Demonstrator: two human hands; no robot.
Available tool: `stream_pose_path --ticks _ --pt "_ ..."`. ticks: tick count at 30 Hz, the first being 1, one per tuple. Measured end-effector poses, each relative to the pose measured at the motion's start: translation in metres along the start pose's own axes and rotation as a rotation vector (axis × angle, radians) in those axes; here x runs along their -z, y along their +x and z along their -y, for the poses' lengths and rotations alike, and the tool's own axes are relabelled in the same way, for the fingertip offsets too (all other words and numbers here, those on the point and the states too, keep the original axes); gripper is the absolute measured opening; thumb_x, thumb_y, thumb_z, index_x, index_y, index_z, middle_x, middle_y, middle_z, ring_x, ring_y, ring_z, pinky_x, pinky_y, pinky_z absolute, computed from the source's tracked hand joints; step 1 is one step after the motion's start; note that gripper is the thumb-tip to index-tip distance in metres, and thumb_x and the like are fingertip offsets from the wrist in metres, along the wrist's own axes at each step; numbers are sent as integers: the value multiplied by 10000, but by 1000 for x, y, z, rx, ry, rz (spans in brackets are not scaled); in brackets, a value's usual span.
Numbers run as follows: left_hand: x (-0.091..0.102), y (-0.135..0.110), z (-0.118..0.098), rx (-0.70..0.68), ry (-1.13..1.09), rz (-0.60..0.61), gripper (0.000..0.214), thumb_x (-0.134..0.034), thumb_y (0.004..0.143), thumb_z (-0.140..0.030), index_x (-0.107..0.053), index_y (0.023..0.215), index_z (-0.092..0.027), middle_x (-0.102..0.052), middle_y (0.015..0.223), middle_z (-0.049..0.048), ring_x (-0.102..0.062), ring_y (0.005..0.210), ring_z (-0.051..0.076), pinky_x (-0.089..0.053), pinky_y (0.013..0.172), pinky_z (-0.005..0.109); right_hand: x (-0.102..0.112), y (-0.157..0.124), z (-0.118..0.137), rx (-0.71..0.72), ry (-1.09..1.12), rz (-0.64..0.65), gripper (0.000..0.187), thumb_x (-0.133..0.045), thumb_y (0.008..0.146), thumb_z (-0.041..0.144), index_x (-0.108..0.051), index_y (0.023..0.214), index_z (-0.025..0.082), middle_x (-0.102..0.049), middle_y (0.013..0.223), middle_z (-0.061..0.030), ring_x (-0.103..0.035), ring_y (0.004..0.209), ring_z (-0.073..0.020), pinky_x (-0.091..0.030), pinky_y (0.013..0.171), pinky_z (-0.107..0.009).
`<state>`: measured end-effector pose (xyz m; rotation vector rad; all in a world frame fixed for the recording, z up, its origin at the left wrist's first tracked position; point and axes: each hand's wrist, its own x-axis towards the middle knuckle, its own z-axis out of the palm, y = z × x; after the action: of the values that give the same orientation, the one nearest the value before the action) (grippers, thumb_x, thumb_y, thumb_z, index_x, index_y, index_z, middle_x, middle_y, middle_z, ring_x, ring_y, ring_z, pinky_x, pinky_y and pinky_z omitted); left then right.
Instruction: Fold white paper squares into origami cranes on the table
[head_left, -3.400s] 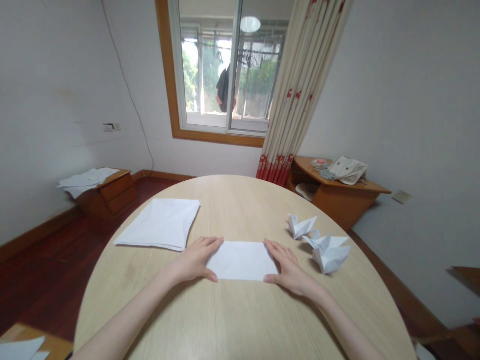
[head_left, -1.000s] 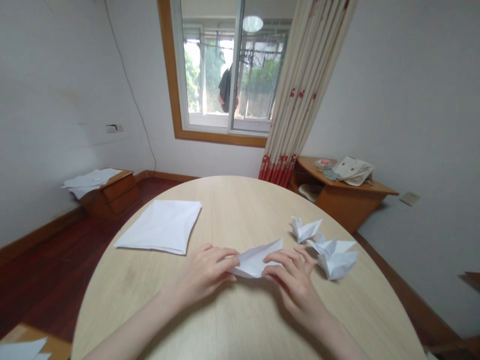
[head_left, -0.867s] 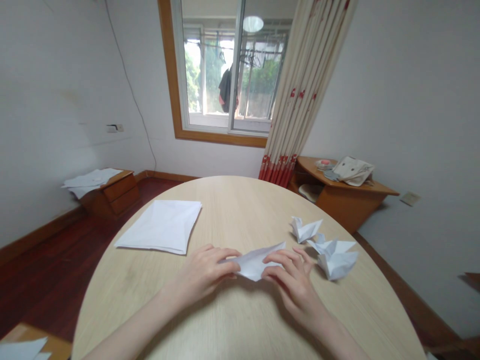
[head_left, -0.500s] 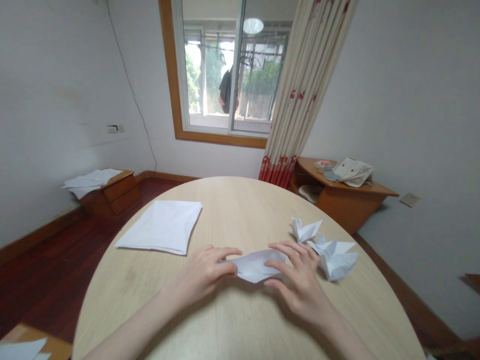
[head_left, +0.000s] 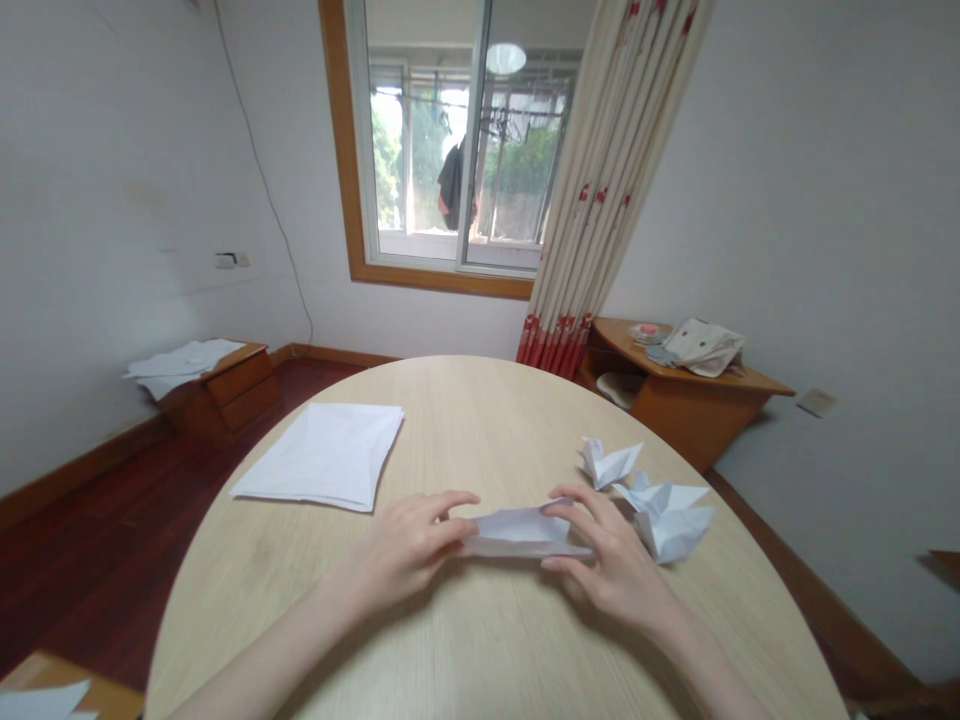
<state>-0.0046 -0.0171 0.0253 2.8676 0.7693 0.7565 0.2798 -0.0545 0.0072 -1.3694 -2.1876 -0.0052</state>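
White paper (head_left: 514, 533) runs lengthwise left to right.

My left forearm (head_left: 300, 632) and right forearm (head_left: 694, 650) are bare and slim, each narrowing evenly to a slender wrist. The back of my left hand (head_left: 409, 542) is smooth and gently rounded, and my right hand (head_left: 619, 560) shows the same slight build. My fingers (head_left: 450, 499) are long and thin, tapering at the tips; the nails are too small to make out clearly.
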Motion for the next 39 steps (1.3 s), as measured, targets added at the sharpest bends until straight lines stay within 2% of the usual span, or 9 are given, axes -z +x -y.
stream_pose_path --ticks 3,6,8,16,20,27,32,39 --pt "1 0 -3 32 6 32 224 -541 921 -213 -593 1139 -203 -572 1302 125 -658 940 223 -519 806 347 0 -1 1 -14 52 4 316 -660 807 337 -591 1094 223 -568 1195 -110 -574 1079 -276 -487 891 -439" --pt "3 0 -5 73 -11 49 294 -561 905 -214 -567 1198 -198 -559 1314 126 -602 1112 257 -498 915 377 -1 -1 2 -12 71 7 307 -644 819 325 -593 1100 213 -565 1188 -112 -585 1066 -265 -500 884 -418" --pt "3 0 -6 97 -28 60 317 -573 895 -214 -562 1211 -192 -555 1318 123 -583 1149 256 -486 949 377 -1 0 3 -10 77 0 333 -643 817 324 -592 1127 212 -561 1206 -118 -580 1086 -270 -501 895 -420" --pt "4 0 -10 151 -33 46 293 -553 897 -255 -586 1183 -199 -579 1277 112 -591 1128 252 -489 941 380 -2 -3 8 -4 136 -2 406 -614 833 301 -561 1228 225 -554 1214 -116 -576 1115 -259 -516 905 -400" --pt "6 2 -11 180 -50 50 254 -556 889 -280 -614 1123 -199 -586 1251 105 -612 1081 252 -503 907 376 -1 -3 12 24 164 -3 412 -609 838 279 -553 1243 228 -553 1203 -113 -566 1125 -252 -512 918 -394" --pt "3 1 -10 220 -48 47 295 -579 874 -307 -602 1150 -206 -584 1259 114 -602 1102 268 -492 920 396 -1 -2 15 41 182 -8 399 -608 838 268 -561 1233 238 -562 1190 -108 -574 1107 -252 -514 916 -397" --pt "3 2 -9 212 -98 66 389 -687 780 -205 -587 1154 -230 -579 1264 80 -606 1081 248 -490 911 367 -1 -3 14 21 199 4 398 -605 845 265 -545 1237 240 -551 1201 -112 -569 1123 -260 -509 927 -409" --pt "4 3 -6 142 -149 73 317 -593 836 -84 -645 1087 -271 -540 1302 41 -615 1004 203 -473 870 319 -5 -2 10 22 203 -40 337 -577 848 227 -567 1184 216 -563 1158 -114 -586 1090 -245 -523 900 -378"
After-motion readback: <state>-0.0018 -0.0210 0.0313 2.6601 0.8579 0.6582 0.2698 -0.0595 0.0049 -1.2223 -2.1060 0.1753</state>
